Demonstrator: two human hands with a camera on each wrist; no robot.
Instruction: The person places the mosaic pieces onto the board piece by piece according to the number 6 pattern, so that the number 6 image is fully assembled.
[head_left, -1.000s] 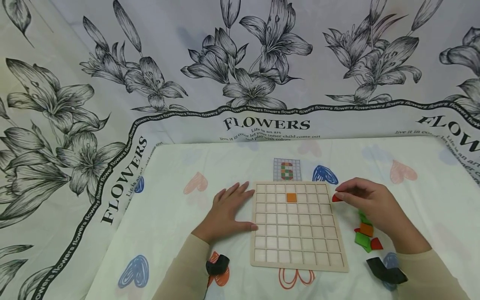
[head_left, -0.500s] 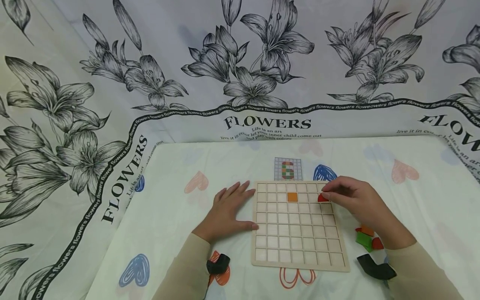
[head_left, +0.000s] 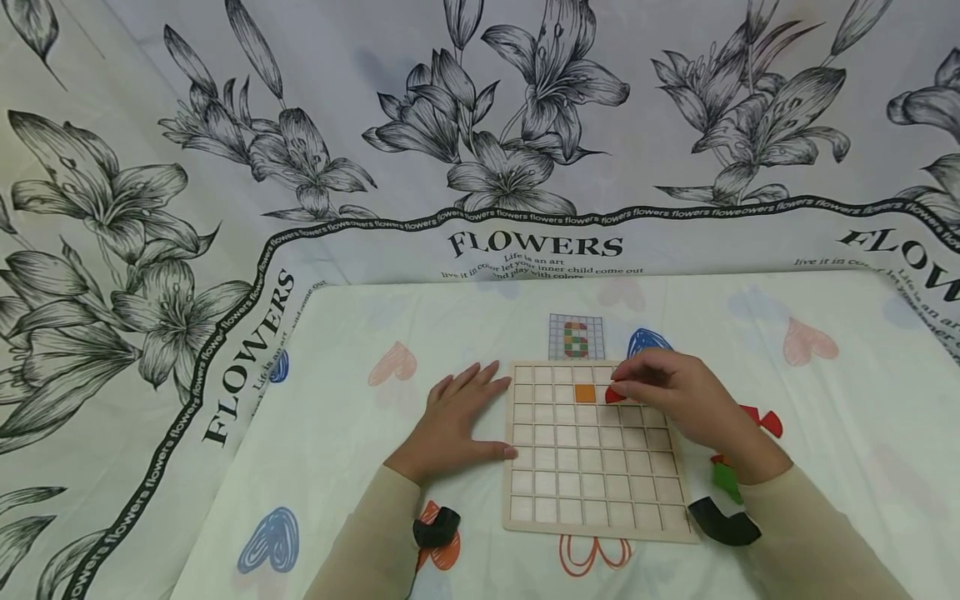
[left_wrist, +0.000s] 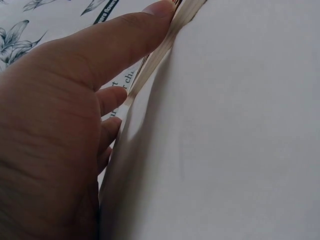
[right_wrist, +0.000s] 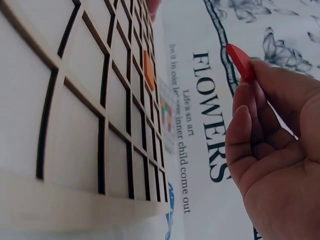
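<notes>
A wooden grid board [head_left: 577, 483] lies on the table, with one orange square tile [head_left: 585, 393] in a cell of its second row. My right hand [head_left: 675, 392] pinches a red quarter-round tile [head_left: 614, 394] between thumb and index finger, over the cell area just right of the orange tile. In the right wrist view the red tile [right_wrist: 241, 62] shows raised above the board. My left hand [head_left: 453, 425] lies with spread fingers at the board's left side; its thumb [left_wrist: 160, 9] touches the wooden edge.
A small pattern card [head_left: 576, 337] with a coloured figure 6 lies behind the board. To the right are red tiles [head_left: 769, 423] and a green tile [head_left: 726, 481], partly hidden by my right arm. A heart-printed cloth [head_left: 330, 400] covers the table.
My right hand has carried the red tile leftward from beside the board to over its second row, near the orange tile. The left hand has stayed in place.
</notes>
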